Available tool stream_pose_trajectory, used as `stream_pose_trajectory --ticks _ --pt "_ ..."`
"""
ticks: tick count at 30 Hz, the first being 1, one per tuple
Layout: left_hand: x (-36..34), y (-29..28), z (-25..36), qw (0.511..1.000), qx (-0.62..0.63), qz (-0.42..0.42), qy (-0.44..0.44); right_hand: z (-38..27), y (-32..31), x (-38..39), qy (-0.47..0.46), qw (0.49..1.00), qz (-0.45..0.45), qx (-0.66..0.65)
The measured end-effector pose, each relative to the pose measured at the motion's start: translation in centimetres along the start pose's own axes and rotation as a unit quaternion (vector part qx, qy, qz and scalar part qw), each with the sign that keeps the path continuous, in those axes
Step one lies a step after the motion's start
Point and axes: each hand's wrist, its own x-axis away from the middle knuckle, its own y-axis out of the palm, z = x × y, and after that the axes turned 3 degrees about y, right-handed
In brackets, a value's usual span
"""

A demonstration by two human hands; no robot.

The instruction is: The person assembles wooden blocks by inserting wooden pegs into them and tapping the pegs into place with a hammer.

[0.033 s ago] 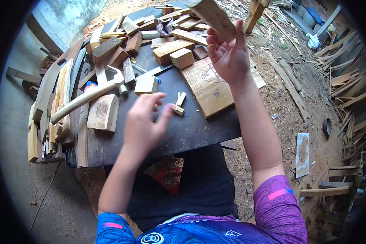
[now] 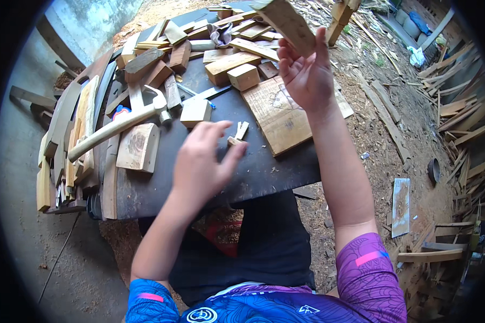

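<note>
My right hand [image 2: 310,75] is raised over the far right of the dark table [image 2: 242,180], gripping a wooden block [image 2: 286,26] between thumb and fingers. Beneath it lies a wide wooden board [image 2: 277,124] with pencil marks. My left hand [image 2: 199,161] hovers above the table's near part, thumb apart from the fingers and nothing in it. Just beyond its thumb are small wood scraps [image 2: 241,132]. A claw hammer [image 2: 116,129] with a wooden handle rests to the left, beside a square wooden block [image 2: 138,146]. A pale block [image 2: 195,112] sits past my left fingertips.
Offcuts and blocks [image 2: 229,67] are heaped across the far table, with a crumpled cloth [image 2: 220,35] among them. Long wooden strips [image 2: 83,126] line the left edge. Wood scraps [image 2: 469,129] pile up on the ground at the right.
My left hand has shifted slightly to the right, toward the small wood scraps. My right hand still holds the wooden block in nearly the same place.
</note>
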Motion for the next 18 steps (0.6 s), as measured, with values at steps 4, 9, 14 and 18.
stream_pose_trajectory --ticks 4,9,14,18 --pt "-0.8 1.7 0.1 0.994 -0.063 -0.039 0.085 0.3 -0.2 0.1 0.013 1.000 0.009 0.013" --pt "3.0 -2.1 0.5 0.985 0.001 -0.144 0.091 0.6 -0.2 0.4 0.012 0.999 0.009 0.048" --pt "8.4 -6.2 -1.1 0.992 -0.077 -0.074 -0.071 0.8 -1.1 -0.2 0.009 0.998 -0.004 0.055" --pt "9.0 -7.5 -2.9 0.985 -0.122 0.001 -0.126 -0.5 -2.2 -1.3 0.002 0.997 -0.039 0.066"
